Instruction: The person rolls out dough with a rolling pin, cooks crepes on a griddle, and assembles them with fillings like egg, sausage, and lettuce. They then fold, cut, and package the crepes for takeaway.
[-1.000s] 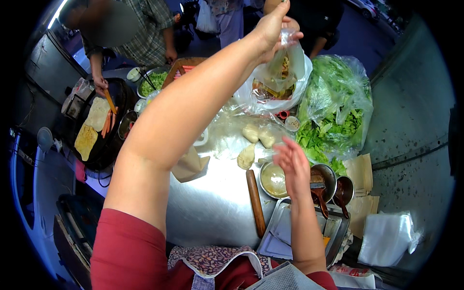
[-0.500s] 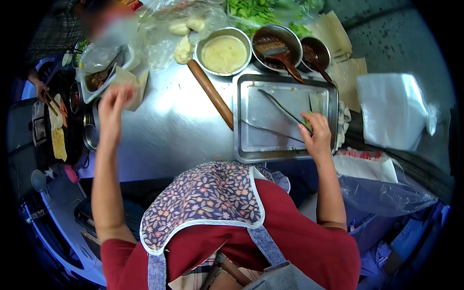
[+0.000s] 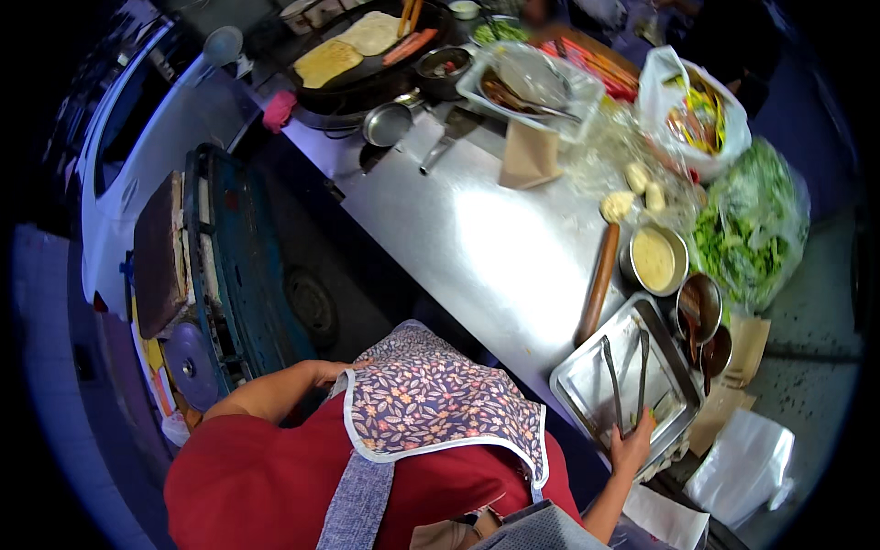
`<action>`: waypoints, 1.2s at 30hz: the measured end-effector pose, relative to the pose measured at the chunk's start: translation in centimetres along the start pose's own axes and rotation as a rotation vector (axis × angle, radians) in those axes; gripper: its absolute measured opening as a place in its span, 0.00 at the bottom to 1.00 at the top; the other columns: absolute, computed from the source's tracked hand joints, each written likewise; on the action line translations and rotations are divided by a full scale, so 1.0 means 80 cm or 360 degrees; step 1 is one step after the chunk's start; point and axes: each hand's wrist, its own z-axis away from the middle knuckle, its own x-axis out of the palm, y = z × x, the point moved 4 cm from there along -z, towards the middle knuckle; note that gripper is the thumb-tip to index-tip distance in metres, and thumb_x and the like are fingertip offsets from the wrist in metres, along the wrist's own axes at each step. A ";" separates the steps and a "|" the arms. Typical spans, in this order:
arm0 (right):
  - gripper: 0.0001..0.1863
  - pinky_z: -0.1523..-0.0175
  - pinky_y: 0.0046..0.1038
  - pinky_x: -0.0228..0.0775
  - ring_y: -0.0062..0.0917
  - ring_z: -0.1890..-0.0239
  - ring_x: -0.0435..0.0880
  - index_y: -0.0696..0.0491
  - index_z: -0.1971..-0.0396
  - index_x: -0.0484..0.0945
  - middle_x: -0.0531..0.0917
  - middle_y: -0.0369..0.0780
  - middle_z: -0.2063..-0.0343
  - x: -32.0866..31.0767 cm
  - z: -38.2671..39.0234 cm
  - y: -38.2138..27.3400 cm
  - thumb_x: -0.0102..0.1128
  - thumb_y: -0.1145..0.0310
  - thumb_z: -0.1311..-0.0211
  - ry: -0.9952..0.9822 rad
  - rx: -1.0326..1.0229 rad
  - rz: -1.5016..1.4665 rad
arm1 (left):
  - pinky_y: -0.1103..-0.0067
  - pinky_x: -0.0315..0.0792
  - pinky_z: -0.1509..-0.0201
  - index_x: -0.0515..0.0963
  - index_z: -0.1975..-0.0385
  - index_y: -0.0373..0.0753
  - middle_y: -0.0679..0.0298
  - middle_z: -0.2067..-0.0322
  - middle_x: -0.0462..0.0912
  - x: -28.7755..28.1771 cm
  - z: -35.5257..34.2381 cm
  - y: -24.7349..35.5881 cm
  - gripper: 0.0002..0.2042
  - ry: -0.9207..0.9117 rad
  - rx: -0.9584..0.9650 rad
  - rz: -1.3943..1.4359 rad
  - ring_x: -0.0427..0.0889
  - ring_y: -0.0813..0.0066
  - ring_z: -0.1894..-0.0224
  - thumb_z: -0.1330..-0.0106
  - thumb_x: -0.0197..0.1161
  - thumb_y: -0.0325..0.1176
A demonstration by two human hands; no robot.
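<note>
My right hand (image 3: 634, 433) is closed on metal tongs (image 3: 612, 379) lying over a steel tray (image 3: 564, 371) at the counter's lower right. My left hand (image 3: 328, 372) is down by the floral apron at my waist, its fingers mostly hidden behind the cloth. Just beyond the tray lie a wooden rolling pin (image 3: 599, 280), a bowl of pale yellow liquid (image 3: 653, 258) and two pots with dark sauce (image 3: 697, 302), ladles inside.
Steel counter (image 3: 412, 220); griddle (image 3: 321, 92) holding flatbreads (image 3: 367, 41) and orange strips, wooden chopsticks above; plastic tub (image 3: 472, 87); bagged food (image 3: 697, 119); leafy greens (image 3: 742, 229); dough pieces (image 3: 637, 179); clear bags (image 3: 738, 458); teal cart (image 3: 234, 257) at the left.
My view has swung down and leftward. My raised left arm has dropped from the bagged food to my waist. My right hand has come down onto the tongs in the tray.
</note>
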 end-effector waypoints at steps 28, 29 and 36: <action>0.40 0.45 0.39 0.75 0.45 0.49 0.82 0.45 0.28 0.63 0.81 0.49 0.49 0.122 -0.261 -1.038 0.69 0.67 0.40 -0.0048 -0.1266 -0.0441 | 0.69 0.76 0.40 0.71 0.35 0.35 0.49 0.42 0.81 -0.544 0.124 0.064 0.32 0.0935 0.1276 -0.0328 0.83 0.58 0.44 0.32 0.68 0.50; 0.40 0.46 0.40 0.75 0.46 0.49 0.82 0.45 0.27 0.63 0.81 0.49 0.50 0.129 -0.290 -1.068 0.69 0.67 0.40 0.0001 -0.1256 -0.0358 | 0.69 0.76 0.39 0.70 0.34 0.35 0.49 0.41 0.80 -0.560 0.133 0.071 0.33 0.0910 0.1255 -0.0345 0.83 0.58 0.43 0.32 0.68 0.50; 0.36 0.54 0.43 0.78 0.45 0.56 0.85 0.40 0.30 0.67 0.81 0.46 0.53 0.216 -0.492 -1.205 0.67 0.67 0.41 0.0223 -0.1144 0.0168 | 0.69 0.76 0.39 0.68 0.32 0.36 0.49 0.40 0.79 -0.704 0.196 0.125 0.32 0.1061 0.1021 -0.0348 0.82 0.57 0.42 0.31 0.68 0.47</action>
